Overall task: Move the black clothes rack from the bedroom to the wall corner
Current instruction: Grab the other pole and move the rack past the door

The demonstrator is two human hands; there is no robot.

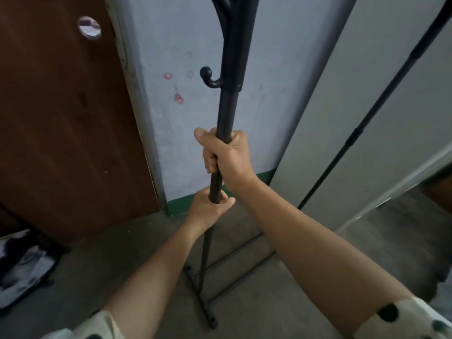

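Observation:
The black clothes rack (228,104) stands upright in front of me, its near post running from the top edge down to a foot bar on the concrete floor. A small hook sticks out to the left of the post. My right hand (225,155) grips the post at mid height. My left hand (210,209) grips it just below. The rack's far post (352,138) leans along the grey panel on the right, joined by low rails near the floor.
A brown wooden door (61,118) stands at the left beside a pale wall (186,118) with a green skirting strip. A grey panel (342,106) stands at the right. A black-and-white patterned object (22,267) lies at the lower left.

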